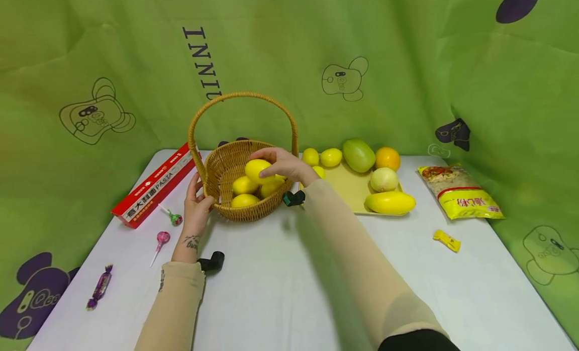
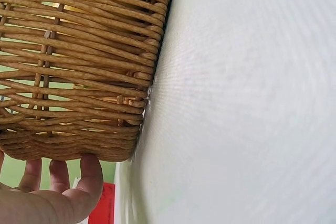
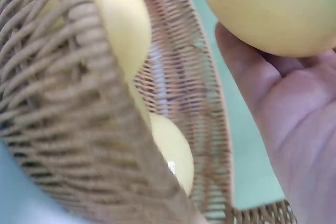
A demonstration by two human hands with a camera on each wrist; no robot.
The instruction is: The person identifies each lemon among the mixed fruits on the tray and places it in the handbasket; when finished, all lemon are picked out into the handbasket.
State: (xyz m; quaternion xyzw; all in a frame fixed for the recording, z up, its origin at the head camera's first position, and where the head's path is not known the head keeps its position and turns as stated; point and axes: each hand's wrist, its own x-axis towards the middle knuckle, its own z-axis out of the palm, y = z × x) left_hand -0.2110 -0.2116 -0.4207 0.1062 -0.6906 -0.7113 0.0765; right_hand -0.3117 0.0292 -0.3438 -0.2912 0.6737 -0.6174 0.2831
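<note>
A wicker basket [image 1: 246,213] with a tall arched handle stands at the back left of the table and holds several lemons [image 1: 245,200]. Above its opening, my right hand [image 1: 291,166] holds another lemon [image 1: 258,170] between thumb and fingers. That lemon [image 3: 273,11] shows large above the palm in the right wrist view, beyond the basket rim. My left hand [image 1: 195,210] grips the basket's left side by the handle base, thumb at the front. In the left wrist view its fingertips [image 2: 91,167] meet the woven wall.
Right of the basket, a yellow tray [image 1: 339,190] bears lemons [image 1: 331,157], a green mango [image 1: 359,156], an orange [image 1: 387,159], a pale round fruit [image 1: 384,179] and a long yellow fruit [image 1: 390,203]. Around lie a pasta box [image 1: 156,187], lollipops [image 1: 163,237], wrapped candies [image 1: 101,286] and a food bag [image 1: 461,192].
</note>
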